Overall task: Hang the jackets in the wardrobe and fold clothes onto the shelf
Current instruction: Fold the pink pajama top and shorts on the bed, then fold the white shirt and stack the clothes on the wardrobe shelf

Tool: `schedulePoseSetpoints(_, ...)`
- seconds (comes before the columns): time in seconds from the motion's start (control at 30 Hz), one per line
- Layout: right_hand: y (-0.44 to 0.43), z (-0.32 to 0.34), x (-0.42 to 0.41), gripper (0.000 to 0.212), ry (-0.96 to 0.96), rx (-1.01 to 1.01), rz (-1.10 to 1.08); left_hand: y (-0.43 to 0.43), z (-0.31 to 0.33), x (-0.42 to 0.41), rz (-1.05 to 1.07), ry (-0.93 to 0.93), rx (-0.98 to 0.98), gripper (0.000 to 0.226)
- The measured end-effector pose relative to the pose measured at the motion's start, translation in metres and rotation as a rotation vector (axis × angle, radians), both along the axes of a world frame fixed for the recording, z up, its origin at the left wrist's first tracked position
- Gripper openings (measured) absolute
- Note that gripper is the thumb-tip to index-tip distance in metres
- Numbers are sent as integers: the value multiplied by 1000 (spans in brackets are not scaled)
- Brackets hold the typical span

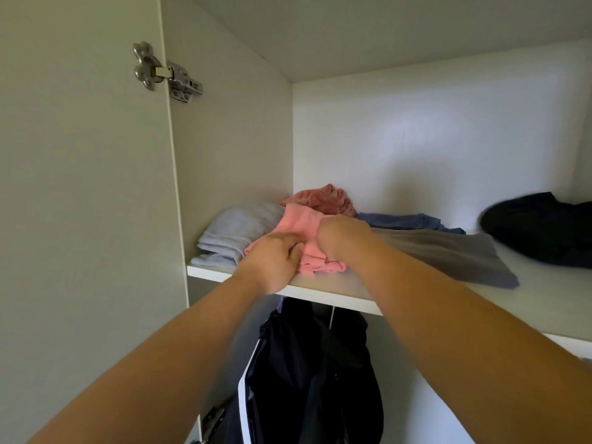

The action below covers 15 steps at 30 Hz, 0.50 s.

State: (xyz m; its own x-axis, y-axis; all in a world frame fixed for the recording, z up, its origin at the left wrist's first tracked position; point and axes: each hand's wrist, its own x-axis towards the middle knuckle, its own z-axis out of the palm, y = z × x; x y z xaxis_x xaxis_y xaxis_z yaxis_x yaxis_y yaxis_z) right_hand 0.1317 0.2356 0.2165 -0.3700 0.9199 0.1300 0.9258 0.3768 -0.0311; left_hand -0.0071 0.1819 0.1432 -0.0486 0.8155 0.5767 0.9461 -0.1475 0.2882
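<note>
Two hands on one piece, that's my report over the link: my left hand point(275, 261) has thumb and fingers curled into the near edge of the pink garment point(306, 230). My right hand point(336, 233) is pushed into the fold from the other side. Its fingers are hidden, so I can't tell whether it grips or only presses.

Spotter: Where does the piece sit?

Me: At the front lip of the shelf point(323, 296), against the grey folded stack point(237, 233), with a rust-pink bundle point(323, 197) just behind it.

Spotter: Then how would you finish the fold?

Me: I'd draw the loose hem under, flatten it with open palms, and slide it back off the lip so it can't tip down onto the dark jacket point(307, 379) hanging below. I'd also keep my right forearm lifted, because it crosses the flat grey cloth point(455, 256) and could drag it out of shape.
</note>
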Motion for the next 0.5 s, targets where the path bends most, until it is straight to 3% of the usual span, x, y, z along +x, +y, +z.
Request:
schedulePoseSetpoints(0.07,-16,-7,6,48,69,49,13,-7,-5,3,97,-22,120,38)
schedulePoseSetpoints(0.2,-66,-31,31,31,215,132,126,-48,-31,12,241,-63,414,11)
schedulePoseSetpoints(0.3,-108,-56,49,14,387,330,275,-109,-60,23,280,-155,563,10)
schedulePoseSetpoints(0.4,-154,-83,57,21,499,468,381,-179,-89,45,327,-295,539,12)
schedulePoseSetpoints(0.5,-204,-112,57,45,499,310,499,-250,-126,64,455,-382,448,12)
